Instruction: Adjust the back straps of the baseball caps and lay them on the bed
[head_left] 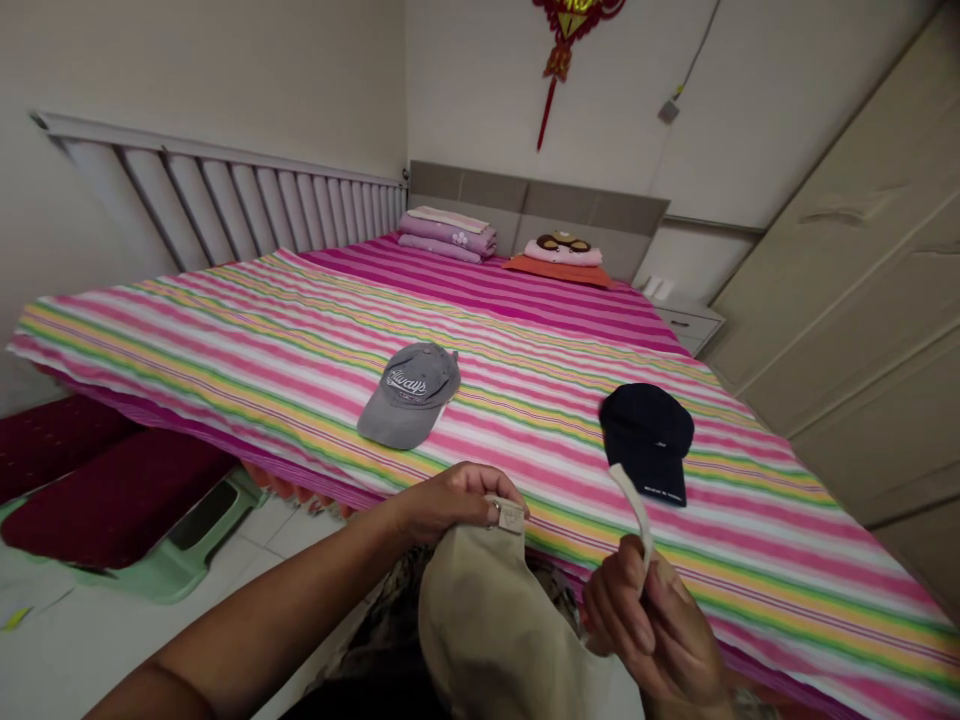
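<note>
Between my hands, in front of the bed's near edge, hangs a beige cap [495,615]. My left hand [461,505] is closed on the cap's back edge, beside a small metal buckle and a fabric tab. My right hand [649,620] pinches the cap's loose strap [634,505], whose free end sticks up above the fingers. Strap and buckle are apart. On the bed beyond, a grey cap [412,395] with white lettering lies to the left. A dark navy cap [649,435] lies to the right, brim toward me.
A striped sheet [247,340] covers the bed. Folded purple bedding [450,235] and an orange and pink pile [562,258] rest by the headboard [600,210]. A green stool [180,560] with dark red cloth stands left. A nightstand [686,320] and wardrobe [847,290] stand right.
</note>
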